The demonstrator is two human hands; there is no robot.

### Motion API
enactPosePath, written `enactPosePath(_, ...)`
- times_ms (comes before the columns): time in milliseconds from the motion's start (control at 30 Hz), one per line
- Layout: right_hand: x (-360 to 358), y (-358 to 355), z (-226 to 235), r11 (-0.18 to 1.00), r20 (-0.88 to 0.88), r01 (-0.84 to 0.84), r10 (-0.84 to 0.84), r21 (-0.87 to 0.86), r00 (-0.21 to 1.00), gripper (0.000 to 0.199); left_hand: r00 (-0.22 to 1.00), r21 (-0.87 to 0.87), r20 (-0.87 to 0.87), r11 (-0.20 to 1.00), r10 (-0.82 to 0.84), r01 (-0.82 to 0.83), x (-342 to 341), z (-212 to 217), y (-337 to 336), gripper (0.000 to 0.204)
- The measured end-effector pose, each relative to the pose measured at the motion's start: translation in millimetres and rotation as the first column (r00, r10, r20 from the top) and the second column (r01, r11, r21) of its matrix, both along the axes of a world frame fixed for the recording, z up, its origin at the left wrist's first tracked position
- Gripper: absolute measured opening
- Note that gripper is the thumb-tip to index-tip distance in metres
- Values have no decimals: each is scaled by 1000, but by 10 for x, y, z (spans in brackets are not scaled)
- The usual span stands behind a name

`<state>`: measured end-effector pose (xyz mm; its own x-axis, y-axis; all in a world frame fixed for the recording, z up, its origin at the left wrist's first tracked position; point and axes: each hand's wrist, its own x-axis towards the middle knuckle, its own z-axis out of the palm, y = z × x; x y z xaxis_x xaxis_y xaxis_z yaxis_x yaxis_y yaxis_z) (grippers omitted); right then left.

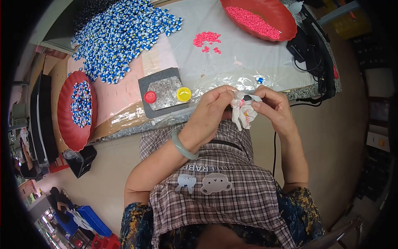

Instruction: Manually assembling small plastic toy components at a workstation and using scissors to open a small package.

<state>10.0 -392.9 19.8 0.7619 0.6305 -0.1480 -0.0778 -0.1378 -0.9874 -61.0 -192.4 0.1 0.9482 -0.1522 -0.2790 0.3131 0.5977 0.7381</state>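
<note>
Between my two hands, just past the table's front edge, is a crumpled white cloth (pixel 244 114) with pink and yellow stains. My left hand (pixel 213 110) pinches its upper left side between thumb and fingers. The thumb and fingers of my right hand (pixel 275 108) are closed on its upper right side. A small dark patch shows in the folds at the top; I cannot make out what it is. Loose ends of the cloth hang below. Beyond my hands, a single small blue-and-white piece (pixel 260 80) lies on the plastic-covered tabletop.
Left of my hands, a grey pad (pixel 163 108) bears a red round pot (pixel 150 97) and a yellow one (pixel 184 94). Blue-and-white pieces (pixel 120 33) form a big heap. Pink pieces (pixel 206 38) lie near a red dish (pixel 286 25); another red dish (pixel 66 112) stands left.
</note>
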Motion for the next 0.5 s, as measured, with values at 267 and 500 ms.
enactPosePath(267,-153,142,43,996,12,77,-77,39,997,10,974,456,221,878,43,-142,-10,20,-33,24)
enactPosePath(500,-151,98,-212,990,20,140,-140,6,990,16,969,235,220,958,111,-163,14,12,-49,18)
